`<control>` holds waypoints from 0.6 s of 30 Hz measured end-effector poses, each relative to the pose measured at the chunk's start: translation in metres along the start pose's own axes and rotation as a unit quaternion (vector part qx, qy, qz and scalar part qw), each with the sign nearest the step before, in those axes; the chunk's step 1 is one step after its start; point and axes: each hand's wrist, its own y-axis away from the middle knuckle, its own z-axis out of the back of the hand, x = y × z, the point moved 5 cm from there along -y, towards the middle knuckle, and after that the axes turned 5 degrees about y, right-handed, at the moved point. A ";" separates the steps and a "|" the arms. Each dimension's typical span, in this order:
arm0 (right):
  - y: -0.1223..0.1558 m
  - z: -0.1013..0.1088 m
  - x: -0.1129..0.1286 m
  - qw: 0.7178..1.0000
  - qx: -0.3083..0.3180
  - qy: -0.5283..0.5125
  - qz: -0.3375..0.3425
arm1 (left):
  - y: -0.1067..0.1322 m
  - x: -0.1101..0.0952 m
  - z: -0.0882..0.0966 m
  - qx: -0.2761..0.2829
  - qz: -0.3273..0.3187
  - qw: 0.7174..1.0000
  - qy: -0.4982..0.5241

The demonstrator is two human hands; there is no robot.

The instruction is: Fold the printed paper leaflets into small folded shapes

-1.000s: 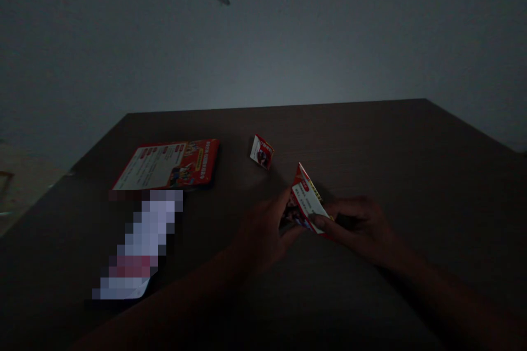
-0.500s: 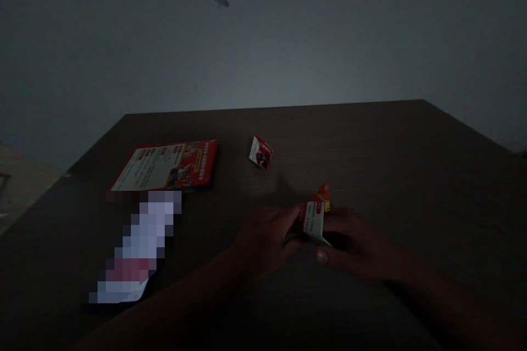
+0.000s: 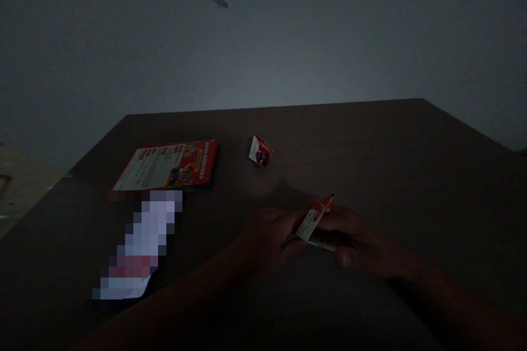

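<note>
Between my two hands is a folded printed sheet of paper, red and white, with creased flaps standing up at an angle. My left hand is closed on its left side, the fingertips partly hidden behind the paper. On the other side, my right hand has its thumb at the lower flap and its fingers behind the upper one. Farther back on the table lies a small folded red and white paper piece. Dim light hides the finer folds.
A stack of red printed sheets lies at the left on the dark wooden table. Nearer to me is a phone with a lit, pixelated screen. Behind the table rises a grey wall.
The folded paper has tilted to the right and its upper flap leans lower. My right thumb has shifted slightly right along the lower flap. The table items stay in place.
</note>
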 end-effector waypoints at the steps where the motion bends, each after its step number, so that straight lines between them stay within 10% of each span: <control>1: 0.000 0.000 -0.002 1.000 -0.001 -0.006 -0.006 | 0.000 0.000 0.000 -0.002 0.002 1.000 -0.003; 10: -0.001 0.008 -0.005 0.999 -0.033 0.032 -0.002 | -0.003 -0.001 0.005 -0.023 0.001 0.999 0.035; 18: 0.015 0.031 -0.007 0.976 -0.197 0.087 -0.033 | -0.003 0.006 0.005 -0.020 0.105 0.985 0.136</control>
